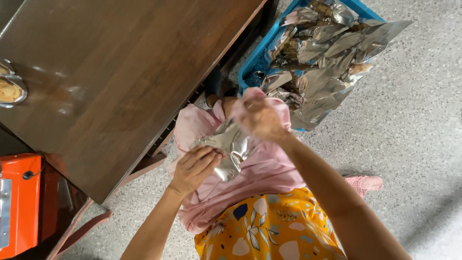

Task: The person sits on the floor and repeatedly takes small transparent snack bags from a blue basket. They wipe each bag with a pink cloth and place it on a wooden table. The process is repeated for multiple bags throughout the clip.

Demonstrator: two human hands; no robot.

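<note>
A crumpled silver foil pouch [230, 148] is held over my lap, above pink trousers [269, 173]. My left hand [193, 168] grips its lower left edge, fingers curled on the foil. My right hand [260, 117] pinches the pouch's upper right end; the hand is blurred. Both hands hold the same pouch between them.
A blue crate [251, 67] on the speckled floor holds several silver foil pouches [317, 53]. A dark wooden table [110, 82] fills the left, with a foil tray of food [9, 89] at its left edge. An orange machine [19, 202] sits lower left. A pink shoe [365, 183] shows right.
</note>
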